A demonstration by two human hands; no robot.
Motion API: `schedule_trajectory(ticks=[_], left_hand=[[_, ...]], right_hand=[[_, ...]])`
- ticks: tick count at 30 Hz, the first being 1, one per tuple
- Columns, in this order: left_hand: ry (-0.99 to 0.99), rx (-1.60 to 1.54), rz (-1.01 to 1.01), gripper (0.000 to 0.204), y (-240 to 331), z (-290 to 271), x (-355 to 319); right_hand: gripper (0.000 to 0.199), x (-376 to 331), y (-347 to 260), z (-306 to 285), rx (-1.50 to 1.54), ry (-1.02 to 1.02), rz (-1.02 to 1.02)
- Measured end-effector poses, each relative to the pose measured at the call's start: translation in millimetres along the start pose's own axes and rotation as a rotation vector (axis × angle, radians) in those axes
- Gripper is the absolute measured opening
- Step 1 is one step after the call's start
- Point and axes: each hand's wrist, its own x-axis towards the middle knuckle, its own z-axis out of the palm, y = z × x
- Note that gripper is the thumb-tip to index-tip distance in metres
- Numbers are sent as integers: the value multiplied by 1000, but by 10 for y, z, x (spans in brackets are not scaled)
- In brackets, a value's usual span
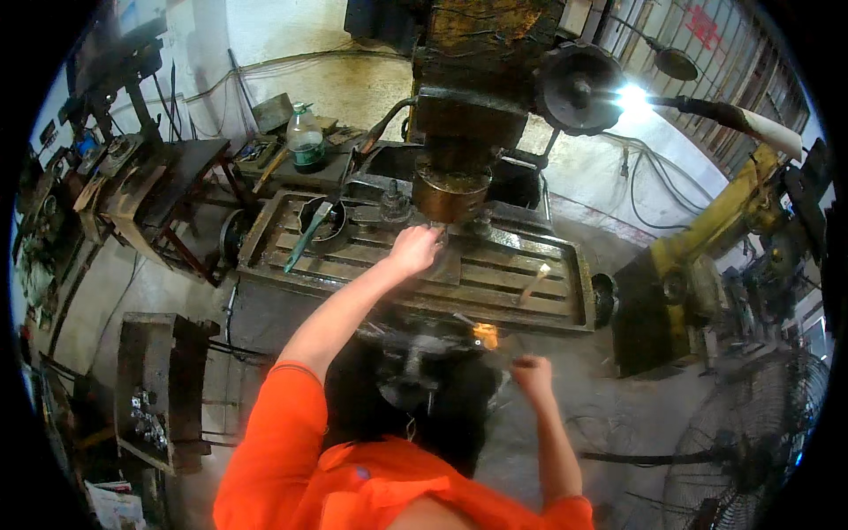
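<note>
My left hand (417, 250) reaches over the slotted metal machine table (552, 296), just below the round spindle head (450, 193) of a milling machine. Its fingers are closed together at the fixture under the spindle, and what they pinch is hidden. My right hand (532, 371) is a closed fist below the table's front edge, beside an orange-yellow part (485, 336); I cannot make out what is in it. On the table's left, a green-handled brush (305, 238) leans across a dark round pan (329, 226). A small pale-tipped brush (534, 283) lies on the right slots.
A clear bottle with greenish liquid (306, 148) stands on the bench behind the table. A lit work lamp (632, 99) hangs at upper right. At left are a metal bin (146, 353) and a dark side table (177, 199); at lower right stands a caged fan (751, 442).
</note>
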Motion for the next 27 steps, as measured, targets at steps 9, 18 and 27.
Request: schedule_trajectory(ticks=[9,18,27], left_hand=[[64,-52,-283,38,107,-105,31],[87,-147,-301,42,-68,1,155],[145,-193,-296,43,-90,63,141]], right_hand=[[31,24,-491,-1266,51,195,-280],[58,178,-2552,-3587,658,516,-1282],[28,-61,-1754,-2653,665,690,-1253]])
